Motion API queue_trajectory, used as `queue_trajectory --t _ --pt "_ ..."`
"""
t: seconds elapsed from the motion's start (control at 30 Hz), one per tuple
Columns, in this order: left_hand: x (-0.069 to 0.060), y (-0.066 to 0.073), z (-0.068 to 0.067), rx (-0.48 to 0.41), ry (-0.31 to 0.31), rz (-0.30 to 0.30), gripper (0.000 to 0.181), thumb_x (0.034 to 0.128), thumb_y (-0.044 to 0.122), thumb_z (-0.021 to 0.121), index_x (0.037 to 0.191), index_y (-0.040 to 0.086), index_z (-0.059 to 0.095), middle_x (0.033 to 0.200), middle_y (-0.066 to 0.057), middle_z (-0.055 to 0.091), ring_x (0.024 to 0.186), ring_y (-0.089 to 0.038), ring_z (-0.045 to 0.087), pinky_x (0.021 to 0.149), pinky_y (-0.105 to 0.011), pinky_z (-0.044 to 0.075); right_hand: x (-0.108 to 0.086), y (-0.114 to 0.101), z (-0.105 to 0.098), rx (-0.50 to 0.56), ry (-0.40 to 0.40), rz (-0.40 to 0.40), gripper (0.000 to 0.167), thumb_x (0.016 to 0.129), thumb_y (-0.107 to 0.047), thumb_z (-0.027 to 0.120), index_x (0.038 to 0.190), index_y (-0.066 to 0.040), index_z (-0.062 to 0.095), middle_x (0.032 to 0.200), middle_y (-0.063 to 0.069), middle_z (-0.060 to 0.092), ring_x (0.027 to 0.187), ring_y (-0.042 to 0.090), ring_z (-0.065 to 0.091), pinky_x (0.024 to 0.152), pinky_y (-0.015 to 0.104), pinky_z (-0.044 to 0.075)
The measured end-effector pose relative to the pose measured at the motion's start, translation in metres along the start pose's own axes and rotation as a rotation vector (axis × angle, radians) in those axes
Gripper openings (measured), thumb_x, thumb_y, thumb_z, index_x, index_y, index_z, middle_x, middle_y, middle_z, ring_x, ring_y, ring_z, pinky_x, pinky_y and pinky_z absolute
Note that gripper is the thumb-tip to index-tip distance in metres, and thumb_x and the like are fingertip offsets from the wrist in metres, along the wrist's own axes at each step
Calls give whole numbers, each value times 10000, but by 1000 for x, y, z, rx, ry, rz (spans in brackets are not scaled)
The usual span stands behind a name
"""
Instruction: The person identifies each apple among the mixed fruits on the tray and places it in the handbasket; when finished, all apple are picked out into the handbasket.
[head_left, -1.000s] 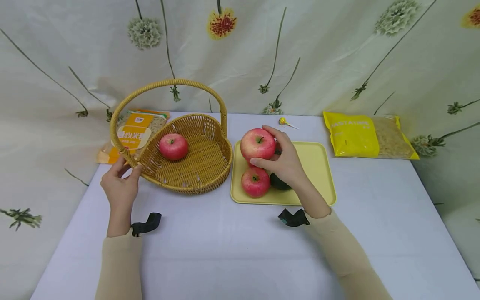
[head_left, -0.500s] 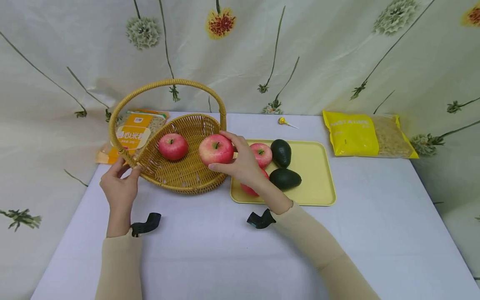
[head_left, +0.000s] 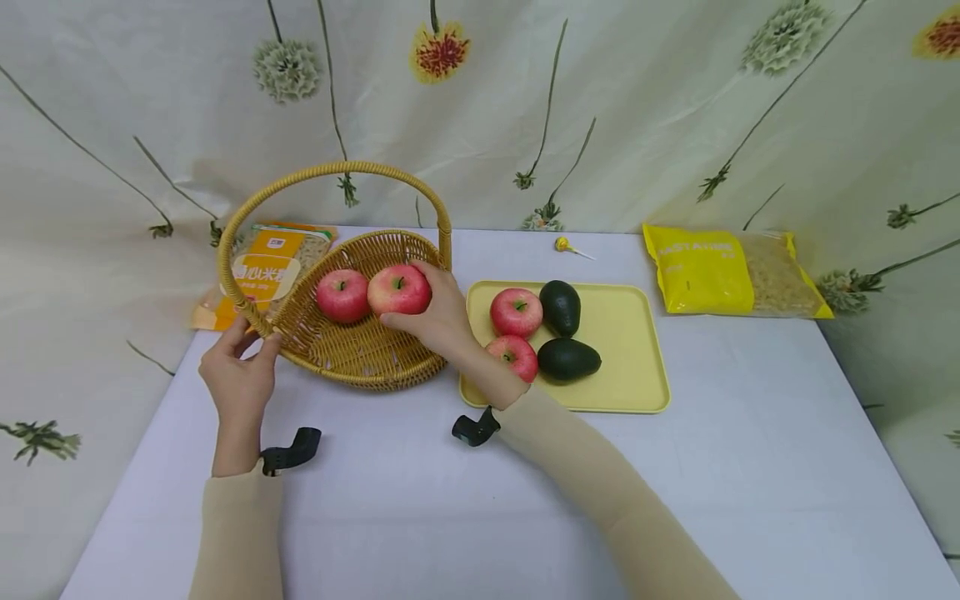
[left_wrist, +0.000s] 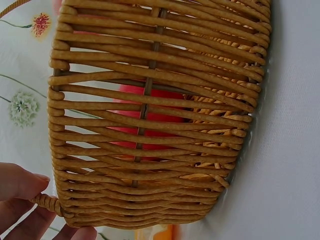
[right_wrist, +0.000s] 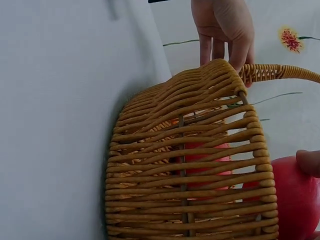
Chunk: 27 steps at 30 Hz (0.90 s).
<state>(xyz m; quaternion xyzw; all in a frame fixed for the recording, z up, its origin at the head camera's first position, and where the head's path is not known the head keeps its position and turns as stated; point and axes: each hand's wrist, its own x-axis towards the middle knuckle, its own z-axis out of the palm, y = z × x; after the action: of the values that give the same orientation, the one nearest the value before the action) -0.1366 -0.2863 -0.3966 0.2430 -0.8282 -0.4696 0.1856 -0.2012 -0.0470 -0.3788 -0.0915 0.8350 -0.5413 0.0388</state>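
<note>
A wicker basket (head_left: 367,358) with a tall arched handle stands at the left of the table. My left hand (head_left: 242,367) pinches the base of its handle at the left end; the left wrist view shows thumb and fingers around the wrapped cane (left_wrist: 47,202). One red apple (head_left: 342,296) lies inside the basket. Beside it, over the basket, my right hand (head_left: 441,312) grips another red apple (head_left: 400,290) between thumb and fingers. In the right wrist view this held apple (right_wrist: 295,200) shows above the rim. Whether it touches the basket floor I cannot tell.
A yellow tray (head_left: 633,350) right of the basket bears two apples (head_left: 516,312) and two avocados (head_left: 568,359). Behind it lies a lollipop (head_left: 564,244). A yellow pasta bag (head_left: 705,271) lies at the back right, an orange bag (head_left: 270,262) behind the basket's left side.
My right hand has carried an apple from above the tray leftward into the basket area, next to the first apple. My left hand has stayed on the handle's base.
</note>
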Motion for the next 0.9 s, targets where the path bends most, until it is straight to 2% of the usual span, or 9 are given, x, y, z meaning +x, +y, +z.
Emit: queue_trajectory --t 0.17,0.33,0.63,0.9 --pt "0 0 0 -4 -1 3 538 956 193 617 1444 329 435 1436 -25 535 1285 -198 543 990 -263 511 13 0 9 -90 23 27 841 757 -329 832 1472 -174 417 1417 74 489 1301 226 454 1057 400 458" --pt "0 1 0 2 -5 -13 540 961 195 608 1447 343 424 1449 -14 522 1298 -192 531 1000 -261 506 26 5 16 -128 47 46 844 755 -337 830 1472 -172 416 1425 73 492 1307 225 462 1070 397 447" --pt "-1 1 0 -4 -13 -21 537 960 196 609 1446 341 433 1448 -10 521 1299 -187 526 1001 -239 503 39 7 26 -146 60 90 845 749 -313 840 1465 -168 416 1409 74 507 1306 225 471 1093 360 425" --pt "-1 1 -1 -3 -13 -20 541 958 199 614 1446 340 429 1447 -15 523 1297 -188 530 995 -244 507 44 7 30 -145 66 95 838 757 -294 836 1466 -148 415 1428 72 498 1329 221 453 1112 342 409"
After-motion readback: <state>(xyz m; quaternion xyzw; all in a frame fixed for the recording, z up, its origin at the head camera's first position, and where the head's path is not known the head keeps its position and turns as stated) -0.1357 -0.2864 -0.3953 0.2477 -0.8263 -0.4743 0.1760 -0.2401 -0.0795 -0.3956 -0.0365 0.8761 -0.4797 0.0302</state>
